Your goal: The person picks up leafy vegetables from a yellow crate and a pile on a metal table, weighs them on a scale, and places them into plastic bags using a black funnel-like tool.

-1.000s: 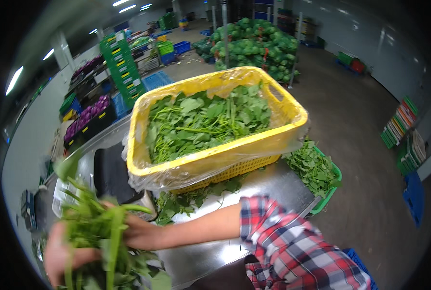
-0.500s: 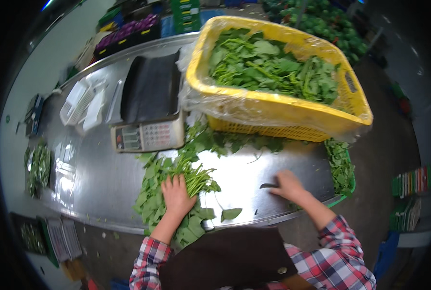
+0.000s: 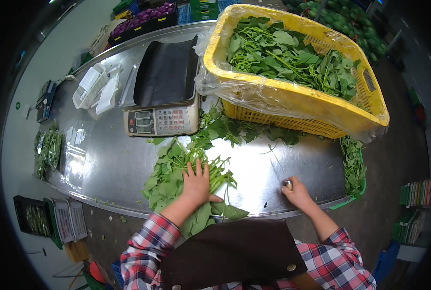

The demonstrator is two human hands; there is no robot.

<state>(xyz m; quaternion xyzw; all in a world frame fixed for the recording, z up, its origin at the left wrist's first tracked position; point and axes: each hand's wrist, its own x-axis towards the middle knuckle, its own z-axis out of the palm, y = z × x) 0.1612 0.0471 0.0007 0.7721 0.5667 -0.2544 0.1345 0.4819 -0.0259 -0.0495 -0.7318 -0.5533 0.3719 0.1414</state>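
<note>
My left hand [image 3: 195,184] lies with spread fingers on a bunch of leafy greens with pale stems [image 3: 167,169] on the steel table [image 3: 94,154]. My right hand [image 3: 296,193] grips the handle of a knife [image 3: 278,164], its blade pointing away from me over the bare steel, right of the bunch. Beyond the hands stands a yellow crate [image 3: 288,108] lined with clear plastic and full of greens [image 3: 283,58]. Loose leaves [image 3: 210,130] lie along its base.
A scale with black pan [image 3: 161,121] stands left of the crate, beside white trays [image 3: 92,87]. Bagged greens [image 3: 48,150] lie at the left end, a green crate of leaves [image 3: 353,164] is at the right. Purple vegetables [image 3: 140,19] and netted cabbages [image 3: 341,21] stand beyond.
The view has tipped down onto the table. The bunch, earlier lifted in my hands, now lies under my left hand. My right hand has moved right and taken hold of the knife.
</note>
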